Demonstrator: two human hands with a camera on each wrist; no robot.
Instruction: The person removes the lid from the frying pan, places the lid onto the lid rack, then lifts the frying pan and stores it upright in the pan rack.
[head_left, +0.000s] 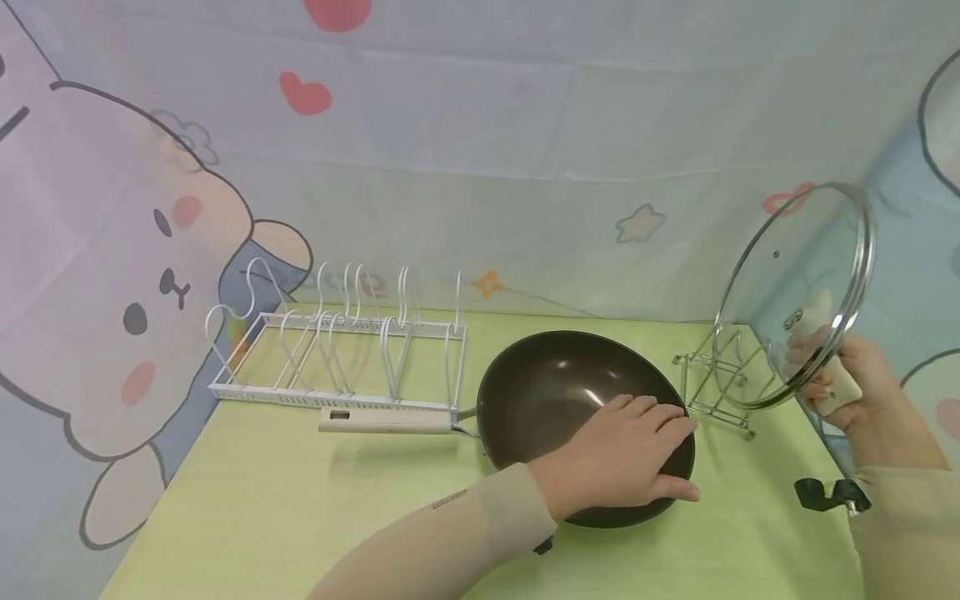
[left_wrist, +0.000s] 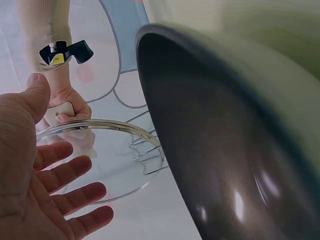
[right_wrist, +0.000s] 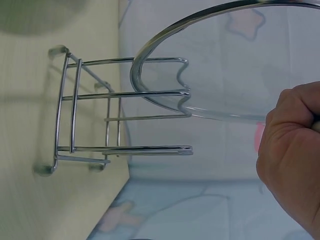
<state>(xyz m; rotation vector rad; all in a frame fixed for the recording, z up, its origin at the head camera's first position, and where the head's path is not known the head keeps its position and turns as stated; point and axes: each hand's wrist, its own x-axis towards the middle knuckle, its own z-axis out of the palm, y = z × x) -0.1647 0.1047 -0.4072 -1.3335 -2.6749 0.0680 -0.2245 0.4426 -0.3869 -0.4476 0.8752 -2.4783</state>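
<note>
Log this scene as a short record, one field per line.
Right hand: grips the handle of the glass lid; hand at
Left hand: in front of the pan in the head view, fingers extended, holding nothing
Lid position: steeply tilted, off the table; contact with the small metal rack unclear
Pan: dark inside, open side up, no lid on it
Pan handle: pale, pointing left in the head view
White rack: on the table, left of the pan in the head view
</note>
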